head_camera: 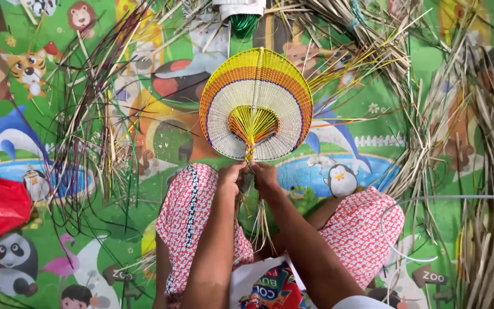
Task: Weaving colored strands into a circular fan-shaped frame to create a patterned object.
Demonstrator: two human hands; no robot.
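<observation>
Both my left hand [231, 174] and right hand [265, 174] pinch the woven fan [256, 103] at its neck; its face looks finished, the handle strands hang loose.

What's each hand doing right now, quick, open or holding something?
Left hand: closed on the base of the woven fan.
Right hand: closed on the same fan base, beside the left.
</observation>
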